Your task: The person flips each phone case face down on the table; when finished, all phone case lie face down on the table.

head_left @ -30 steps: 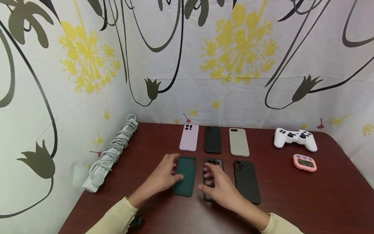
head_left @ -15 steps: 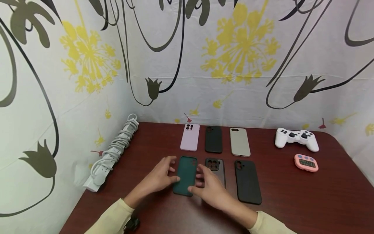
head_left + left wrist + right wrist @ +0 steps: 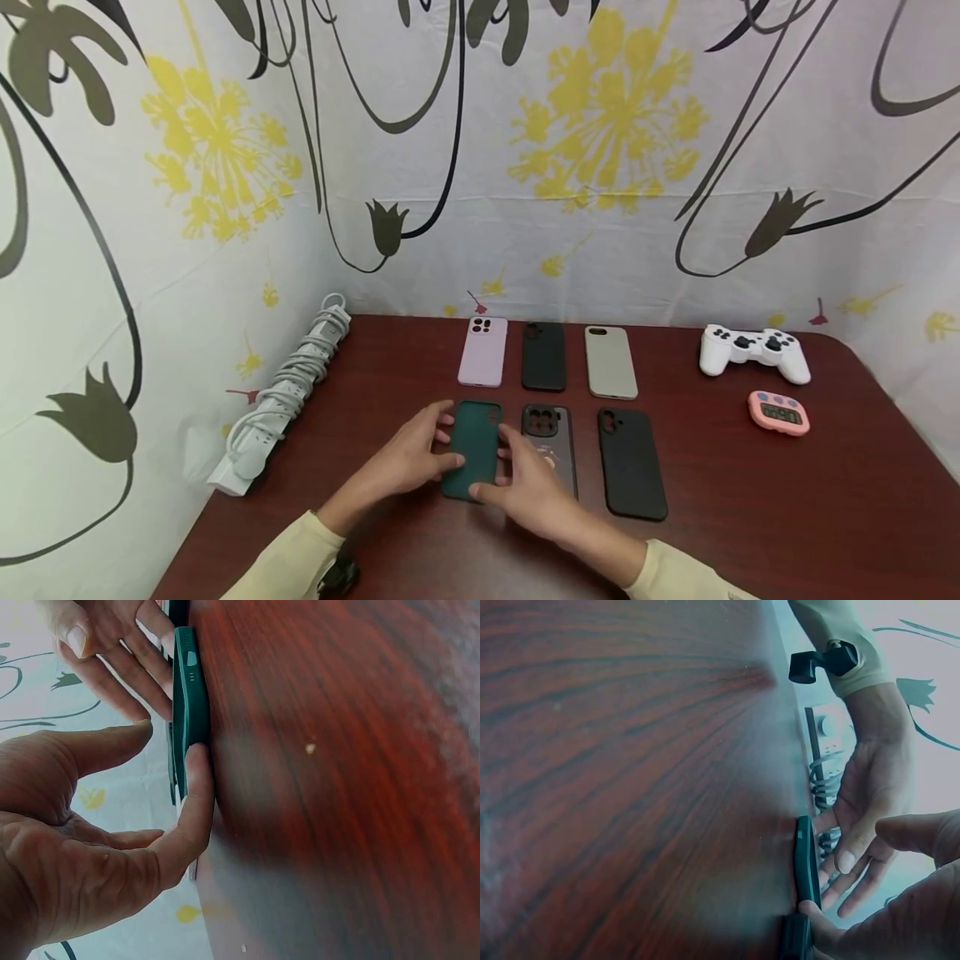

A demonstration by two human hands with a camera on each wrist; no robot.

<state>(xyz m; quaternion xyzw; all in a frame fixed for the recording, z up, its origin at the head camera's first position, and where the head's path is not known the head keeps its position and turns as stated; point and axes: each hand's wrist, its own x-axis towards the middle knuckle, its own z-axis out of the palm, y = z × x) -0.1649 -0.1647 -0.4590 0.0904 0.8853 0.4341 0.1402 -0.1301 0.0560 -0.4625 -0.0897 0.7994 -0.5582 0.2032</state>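
A dark green phone case (image 3: 474,446) lies flat on the table with its hollow inside facing up. My left hand (image 3: 408,454) is at its left side; in the left wrist view one fingertip touches the case's side wall (image 3: 192,697), while the thumb stays apart above. From the right, my right hand (image 3: 528,483) reaches over a grey phone case (image 3: 564,446) with a camera frame. In the right wrist view a fingertip of it touches the green case (image 3: 805,862) near its end, its thumb raised clear. Neither hand pinches the case.
A black case (image 3: 632,464) lies to the right. Behind are a lilac case (image 3: 482,354), another black case (image 3: 543,358) and a beige case (image 3: 611,364). A white game controller (image 3: 753,352) and pink timer (image 3: 778,413) sit at right; a cord-wrapped power strip (image 3: 281,404) at left.
My right hand has moved left from above the grey case to the green case's right edge. My left hand has shifted slightly left and lower. The cases lie where they were.
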